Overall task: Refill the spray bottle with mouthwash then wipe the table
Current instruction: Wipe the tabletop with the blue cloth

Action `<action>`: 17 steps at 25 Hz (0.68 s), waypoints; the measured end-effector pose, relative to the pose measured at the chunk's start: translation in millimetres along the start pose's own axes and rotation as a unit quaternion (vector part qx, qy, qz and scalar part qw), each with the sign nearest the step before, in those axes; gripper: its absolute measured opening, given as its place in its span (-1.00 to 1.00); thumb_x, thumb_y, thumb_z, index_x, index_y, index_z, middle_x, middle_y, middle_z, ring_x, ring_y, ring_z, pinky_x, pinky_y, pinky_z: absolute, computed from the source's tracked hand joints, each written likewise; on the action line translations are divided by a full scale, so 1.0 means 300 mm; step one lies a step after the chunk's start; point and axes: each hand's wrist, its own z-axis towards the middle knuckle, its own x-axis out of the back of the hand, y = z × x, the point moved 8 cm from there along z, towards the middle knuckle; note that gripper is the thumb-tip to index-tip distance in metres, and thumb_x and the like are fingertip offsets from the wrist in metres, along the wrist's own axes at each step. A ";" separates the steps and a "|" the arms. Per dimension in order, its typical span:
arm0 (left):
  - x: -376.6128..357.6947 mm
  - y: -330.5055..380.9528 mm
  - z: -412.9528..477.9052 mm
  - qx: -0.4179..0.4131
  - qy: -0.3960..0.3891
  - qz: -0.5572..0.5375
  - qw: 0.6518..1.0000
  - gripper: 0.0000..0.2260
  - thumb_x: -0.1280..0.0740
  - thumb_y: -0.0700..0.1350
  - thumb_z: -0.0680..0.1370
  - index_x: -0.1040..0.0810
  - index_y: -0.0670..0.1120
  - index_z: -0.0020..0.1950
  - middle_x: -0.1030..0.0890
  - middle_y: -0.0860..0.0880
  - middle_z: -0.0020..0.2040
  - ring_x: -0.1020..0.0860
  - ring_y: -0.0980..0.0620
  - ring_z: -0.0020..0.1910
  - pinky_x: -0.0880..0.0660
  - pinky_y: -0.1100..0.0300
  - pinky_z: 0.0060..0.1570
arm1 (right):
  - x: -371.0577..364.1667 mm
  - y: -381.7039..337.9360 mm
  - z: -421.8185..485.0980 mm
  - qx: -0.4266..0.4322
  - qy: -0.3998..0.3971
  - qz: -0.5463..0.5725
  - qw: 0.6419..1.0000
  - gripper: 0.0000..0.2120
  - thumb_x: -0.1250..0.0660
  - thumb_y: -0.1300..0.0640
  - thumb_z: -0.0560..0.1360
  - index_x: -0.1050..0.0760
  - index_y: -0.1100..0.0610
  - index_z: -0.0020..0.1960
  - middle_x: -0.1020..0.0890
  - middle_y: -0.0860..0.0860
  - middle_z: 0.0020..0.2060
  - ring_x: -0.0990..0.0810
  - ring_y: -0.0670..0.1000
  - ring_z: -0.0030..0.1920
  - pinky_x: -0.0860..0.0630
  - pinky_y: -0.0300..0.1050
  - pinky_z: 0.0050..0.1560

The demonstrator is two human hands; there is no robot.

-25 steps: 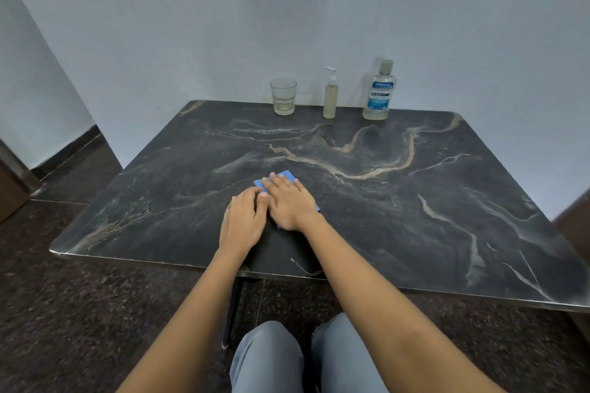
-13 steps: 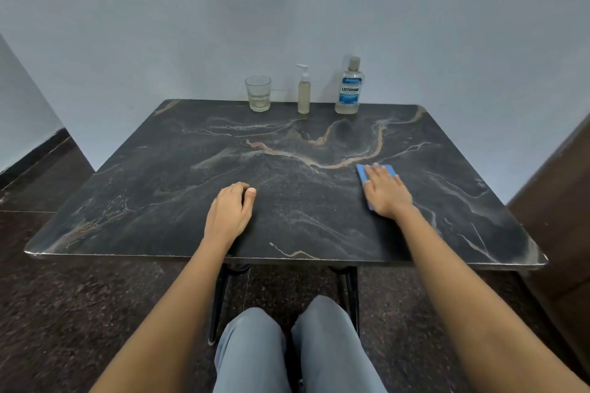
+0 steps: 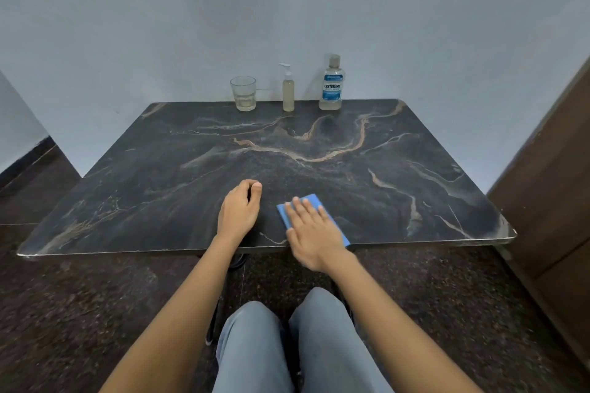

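We wipe near the front edge of the table, low and centre in the frame.

Our right hand (image 3: 314, 233) lies flat with straight fingers, pressing a blue cloth (image 3: 282, 213) onto the dark marbled table (image 3: 399, 195) just by its near edge. Our left hand (image 3: 239, 212) rests on the tabletop just left of the cloth, its fingers loosely curled and holding nothing. At the far edge, upper centre of the frame, three things stand upright in a row and apart from each other: a glass (image 3: 243, 93) at the left, the spray bottle (image 3: 288, 91) in the middle and the mouthwash bottle (image 3: 331, 86) at the right. Our knees in grey trousers (image 3: 297, 344) fill the bottom centre.
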 end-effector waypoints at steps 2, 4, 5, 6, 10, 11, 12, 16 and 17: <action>-0.008 0.012 -0.004 0.009 0.014 -0.021 1.000 -0.70 -0.09 0.08 0.64 -0.52 -0.05 0.13 -0.58 0.05 -0.04 -0.53 0.01 0.02 -0.38 0.12 -0.05 | -0.004 -0.052 0.068 0.013 -0.001 0.015 1.000 -0.46 0.13 -0.02 0.64 0.12 0.09 0.57 0.09 0.02 0.57 0.16 0.00 0.56 0.21 0.03 0.53; -0.015 0.023 -0.009 0.011 0.020 -0.027 0.999 -0.72 -0.10 0.06 0.64 -0.51 -0.05 0.13 -0.57 0.05 -0.02 -0.52 0.01 0.04 -0.38 0.13 -0.02 | 0.007 -0.040 0.138 0.015 -0.006 0.029 0.999 -0.47 0.13 -0.02 0.64 0.09 0.09 0.57 0.06 0.02 0.57 0.14 -0.01 0.56 0.19 0.02 0.53; -0.023 0.028 -0.011 0.009 0.016 -0.025 1.000 -0.73 -0.10 0.06 0.64 -0.51 -0.05 0.13 -0.57 0.03 0.00 -0.52 0.01 0.05 -0.40 0.11 0.01 | 0.015 -0.017 0.170 0.012 -0.010 0.036 0.999 -0.47 0.13 -0.02 0.64 0.08 0.08 0.57 0.05 0.01 0.57 0.12 -0.02 0.56 0.19 0.02 0.53; -0.035 0.037 -0.016 0.005 0.011 -0.021 1.000 -0.72 -0.11 0.07 0.64 -0.51 -0.05 0.14 -0.58 0.02 0.02 -0.51 0.01 0.07 -0.42 0.08 0.03 | 0.028 0.019 0.195 0.005 -0.011 0.042 0.999 -0.47 0.13 -0.02 0.64 0.07 0.08 0.57 0.04 0.01 0.57 0.11 -0.02 0.56 0.18 0.02 0.53; -0.092 0.099 -0.033 -0.026 -0.023 0.010 0.999 -0.67 -0.09 0.11 0.64 -0.48 -0.06 0.22 -0.56 -0.01 0.11 -0.49 0.01 0.10 -0.42 0.07 0.05 | 0.102 0.281 0.231 -0.075 0.014 0.045 0.996 -0.47 0.12 -0.01 0.63 0.03 0.09 0.57 0.01 0.02 0.57 0.05 -0.01 0.56 0.13 0.03 0.53; -0.107 0.117 -0.036 -0.035 -0.030 0.017 0.999 -0.66 -0.09 0.10 0.64 -0.48 -0.07 0.23 -0.56 -0.02 0.12 -0.49 0.01 0.11 -0.42 0.08 0.06 | 0.127 0.374 0.216 -0.100 0.024 0.039 0.994 -0.48 0.12 -0.01 0.64 0.03 0.10 0.57 0.00 0.02 0.57 0.04 0.00 0.56 0.12 0.04 0.53; -0.120 0.132 -0.039 -0.042 -0.035 0.022 0.998 -0.65 -0.09 0.10 0.64 -0.47 -0.09 0.24 -0.55 -0.02 0.14 -0.49 0.00 0.13 -0.42 0.08 0.08 | 0.151 0.473 0.188 -0.126 0.031 0.035 0.991 -0.48 0.13 0.00 0.64 0.03 0.10 0.57 0.00 0.03 0.57 0.03 0.00 0.56 0.10 0.05 0.54; -0.172 0.184 -0.049 -0.068 -0.057 0.053 0.995 -0.62 -0.09 0.08 0.64 -0.47 -0.14 0.28 -0.55 -0.06 0.20 -0.47 -0.03 0.20 -0.42 0.02 0.18 | 0.200 0.798 -0.008 -0.220 0.045 0.034 0.974 -0.48 0.13 0.02 0.64 0.03 0.11 0.57 0.01 0.04 0.57 0.05 0.02 0.56 0.11 0.06 0.54; -0.184 0.196 -0.047 -0.074 -0.060 0.064 0.993 -0.63 -0.09 0.07 0.64 -0.47 -0.14 0.28 -0.55 -0.06 0.21 -0.46 -0.04 0.22 -0.41 0.02 0.19 | 0.199 0.831 -0.053 -0.238 0.047 0.036 0.970 -0.48 0.13 0.02 0.63 0.03 0.11 0.57 0.02 0.04 0.57 0.06 0.02 0.56 0.12 0.06 0.54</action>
